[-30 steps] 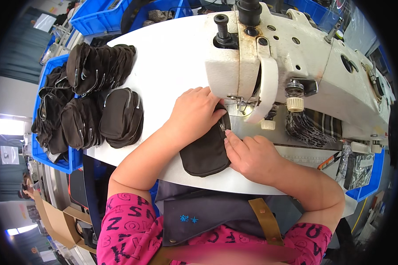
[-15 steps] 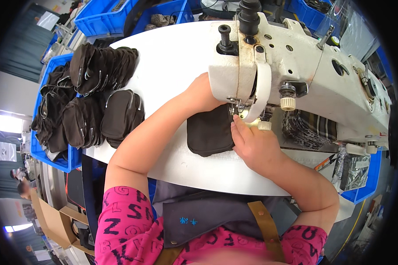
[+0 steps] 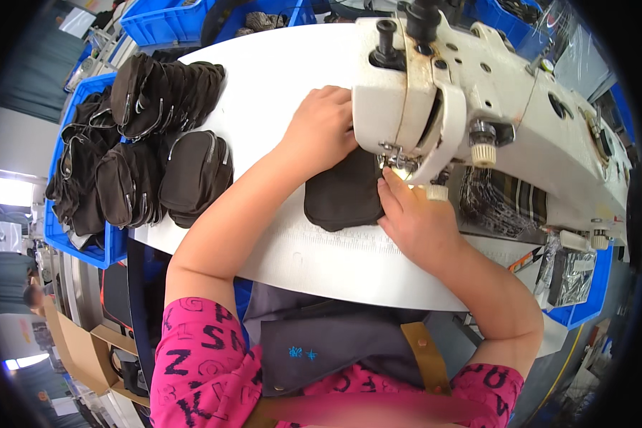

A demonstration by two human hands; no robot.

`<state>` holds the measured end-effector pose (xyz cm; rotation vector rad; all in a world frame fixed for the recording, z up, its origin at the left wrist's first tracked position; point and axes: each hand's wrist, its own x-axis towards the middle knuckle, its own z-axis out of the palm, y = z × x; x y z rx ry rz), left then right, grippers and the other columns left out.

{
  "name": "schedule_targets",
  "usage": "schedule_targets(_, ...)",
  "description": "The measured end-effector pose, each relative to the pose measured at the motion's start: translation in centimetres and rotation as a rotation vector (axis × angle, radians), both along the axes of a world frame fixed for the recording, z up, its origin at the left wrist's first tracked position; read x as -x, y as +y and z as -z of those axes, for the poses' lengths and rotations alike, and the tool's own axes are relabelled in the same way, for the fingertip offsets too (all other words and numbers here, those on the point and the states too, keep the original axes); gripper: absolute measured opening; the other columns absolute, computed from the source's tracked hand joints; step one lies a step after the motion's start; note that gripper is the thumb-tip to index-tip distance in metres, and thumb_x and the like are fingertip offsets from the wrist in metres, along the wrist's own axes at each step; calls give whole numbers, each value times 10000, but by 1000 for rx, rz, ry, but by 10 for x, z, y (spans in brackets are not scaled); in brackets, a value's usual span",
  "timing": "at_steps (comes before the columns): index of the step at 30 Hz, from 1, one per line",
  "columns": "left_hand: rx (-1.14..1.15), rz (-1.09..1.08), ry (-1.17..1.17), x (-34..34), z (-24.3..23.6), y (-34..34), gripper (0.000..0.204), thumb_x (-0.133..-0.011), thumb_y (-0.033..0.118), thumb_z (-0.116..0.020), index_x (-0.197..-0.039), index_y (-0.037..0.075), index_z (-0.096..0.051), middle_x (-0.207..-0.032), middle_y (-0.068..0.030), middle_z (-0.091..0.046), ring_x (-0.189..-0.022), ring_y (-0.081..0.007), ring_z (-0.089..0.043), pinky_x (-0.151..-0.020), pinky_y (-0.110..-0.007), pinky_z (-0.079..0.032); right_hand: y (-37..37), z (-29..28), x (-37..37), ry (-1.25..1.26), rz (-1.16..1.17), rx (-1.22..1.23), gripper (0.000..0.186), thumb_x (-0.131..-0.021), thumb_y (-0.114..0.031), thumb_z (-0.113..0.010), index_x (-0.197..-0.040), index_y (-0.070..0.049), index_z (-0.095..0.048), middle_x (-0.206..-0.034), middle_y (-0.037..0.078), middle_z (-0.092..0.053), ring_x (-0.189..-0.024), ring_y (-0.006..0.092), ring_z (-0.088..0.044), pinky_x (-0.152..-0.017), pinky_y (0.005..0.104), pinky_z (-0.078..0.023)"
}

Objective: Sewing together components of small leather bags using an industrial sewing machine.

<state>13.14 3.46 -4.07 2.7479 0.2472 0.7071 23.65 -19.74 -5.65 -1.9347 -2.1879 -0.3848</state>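
Observation:
A dark brown fabric pouch (image 3: 344,192) lies flat on the white table, its right edge by the needle and presser foot (image 3: 389,158) of a white sewing machine (image 3: 399,93). My left hand (image 3: 322,125) is at the pouch's far left corner, fingers bent and closed on it; the machine head hides their tips. My right hand (image 3: 422,221) holds the pouch's right edge just below the presser foot, fingers together and index fingertip close to the needle. A small lamp lights that spot.
Stacked dark pouches with zippers (image 3: 160,96) stand on the left, partly in a blue crate (image 3: 107,250). One small pile (image 3: 196,175) sits near my left forearm. Right of the machine bed are striped fabric pieces (image 3: 503,200) and plastic-wrapped packs (image 3: 571,274).
The whole view has shifted slightly, so the table things sit higher in it. More of my left hand's back and knuckles shows beside the machine head. My right hand stays at the pouch's edge.

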Motion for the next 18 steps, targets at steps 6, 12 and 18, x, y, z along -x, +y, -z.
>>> schedule_targets(6, 257, 295, 123, 45, -32, -50, 335, -776, 309, -861, -939, 73, -689, -969, -88, -690, -980, -335, -634, -897, -419, -521, 3, -2, -3, -12, -46, -78, 433, -834, -299, -766, -1168, -26, -731, -1229, 110, -710, -1037, 172, -687, -645, 338, -520)
schedule_targets(12, 355, 277, 252, 44, -23, -38, 204, -829, 160, -799, -980, 53, -712, -901, -51, -692, -866, -250, -662, -809, -358, -551, 3, 10, -2, 145, 56, -62, 492, -863, -385, -784, -1222, -63, -687, -1282, 57, -668, -935, 205, -703, -663, 338, -543)
schedule_targets(18, 889, 167, 361, 46, -3, -16, 200, -910, 194, -721, -1030, 36, -713, -843, -43, -714, -761, -138, -615, -720, -297, -503, 3, 0, -2, 239, 102, -44, 537, -844, -402, -818, -1239, -75, -660, -1280, 55, -654, -892, 235, -702, -671, 351, -573)
